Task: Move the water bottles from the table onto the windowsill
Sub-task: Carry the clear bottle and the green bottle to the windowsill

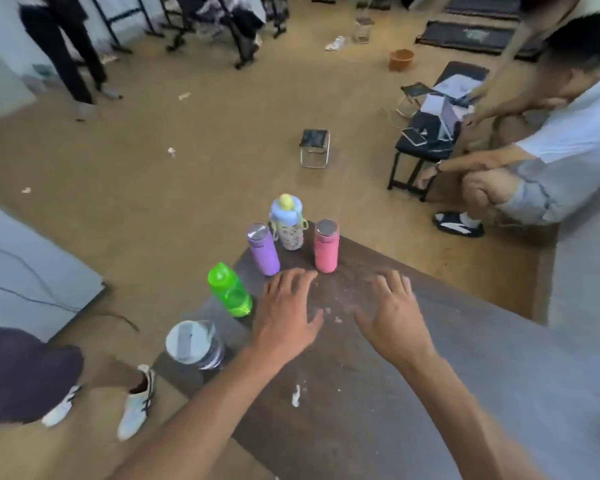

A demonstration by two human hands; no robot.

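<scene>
Several bottles stand at the far-left end of a dark wooden table (pixel 413 375). A purple bottle (pixel 263 249) and a pink bottle (pixel 326 247) have steel caps. Behind them stands a patterned bottle with a blue lid (pixel 287 221). A green translucent bottle (pixel 230 291) leans near the left edge, and a clear tumbler with a grey lid (pixel 194 344) sits nearer me. My left hand (pixel 284 311) lies flat, fingers spread, just short of the purple and pink bottles. My right hand (pixel 394 315) is flat and empty beside it. No windowsill is in view.
A person (pixel 551 147) crouches on the floor at the right beside a low black bench (pixel 426 140) with papers and a phone. A small folding stool (pixel 315 147) stands beyond the table. Another person's white shoes (pixel 137 403) are at the left. More legs and chair bases fill the far room.
</scene>
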